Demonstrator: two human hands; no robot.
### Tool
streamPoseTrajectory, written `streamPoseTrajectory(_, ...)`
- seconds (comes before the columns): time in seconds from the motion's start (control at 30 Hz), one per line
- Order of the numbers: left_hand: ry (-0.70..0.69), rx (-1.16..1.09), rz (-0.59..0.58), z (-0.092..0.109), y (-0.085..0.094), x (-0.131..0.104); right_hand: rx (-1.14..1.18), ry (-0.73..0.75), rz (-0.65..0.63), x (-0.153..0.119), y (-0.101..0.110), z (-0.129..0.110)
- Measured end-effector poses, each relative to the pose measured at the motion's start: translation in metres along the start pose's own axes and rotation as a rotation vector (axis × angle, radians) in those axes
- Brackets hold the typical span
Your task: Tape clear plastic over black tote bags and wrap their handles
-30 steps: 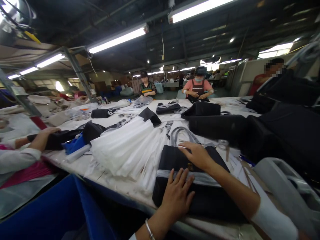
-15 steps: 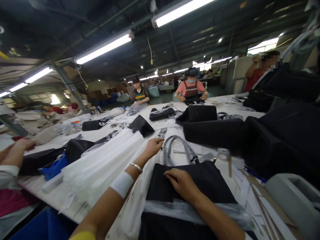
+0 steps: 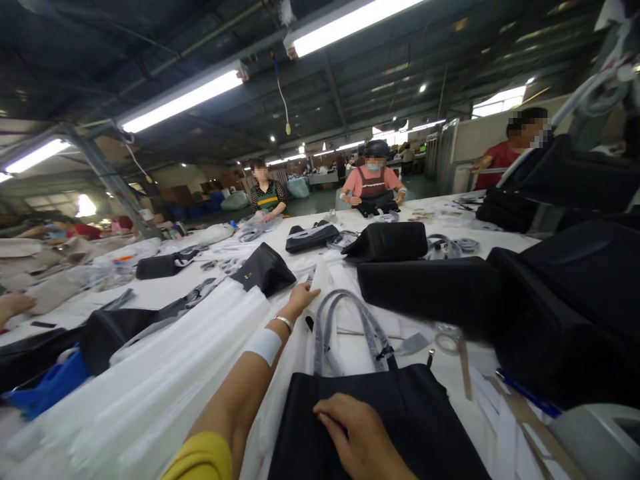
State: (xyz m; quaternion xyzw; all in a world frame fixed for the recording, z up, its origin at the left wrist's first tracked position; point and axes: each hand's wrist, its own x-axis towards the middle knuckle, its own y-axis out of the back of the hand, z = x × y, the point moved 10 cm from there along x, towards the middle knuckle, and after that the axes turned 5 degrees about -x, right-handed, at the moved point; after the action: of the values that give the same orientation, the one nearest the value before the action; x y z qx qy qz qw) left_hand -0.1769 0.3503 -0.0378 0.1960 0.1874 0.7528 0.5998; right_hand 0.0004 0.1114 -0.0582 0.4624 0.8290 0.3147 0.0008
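Observation:
My left hand (image 3: 300,299) reaches forward over the table, its fingers closed on the raised edge of a thin white sheet (image 3: 326,275). A silver bracelet and a white patch are on that arm. Close in front of me lies a black handbag (image 3: 410,407), its two grey-wrapped handles (image 3: 320,327) standing up at the far edge. My right hand (image 3: 353,427) rests on the bag's upper face with curled fingers. Thumb and forefinger come close together there, and whatever lies between them, if anything, is hidden.
White rolled sheets (image 3: 165,360) lie to my left, beside a blue container (image 3: 47,393). Black bags (image 3: 425,287) stand ahead and right. A tape roll (image 3: 447,339), blue pen (image 3: 527,393) and grey device (image 3: 600,440) are at right. Co-workers (image 3: 374,183) sit across the table.
My left hand has lifted the white sheet into a peak at its fingertips. The clear plastic strip across the bag is out of view. The camera view has shifted right.

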Motion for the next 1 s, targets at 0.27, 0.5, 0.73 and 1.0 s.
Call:
streamPoseTrajectory(0.27, -0.332, -0.285, -0.085, 0.116, 0.044, -0.081, 0.629, -0.302, 0.252, 0.0, 0.043, 0.018)
streamPoseTrajectory(0.5, -0.423, -0.569, -0.424, 0.179, 0.0, -0.197, 1.108, -0.536, 0.284, -0.042, 0.082, 0.004)
streamPoseTrajectory(0.73, -0.737, -0.308, -0.738, 0.217, -0.078, -0.284, 1.085, -0.528, 0.253, -0.116, 0.105, -0.026)
streamPoseTrajectory(1.0, -0.901, 0.222, -0.732, 0.212, -0.169, -0.263, 0.184, -0.645, 1.099, -0.235, 0.247, 0.02)
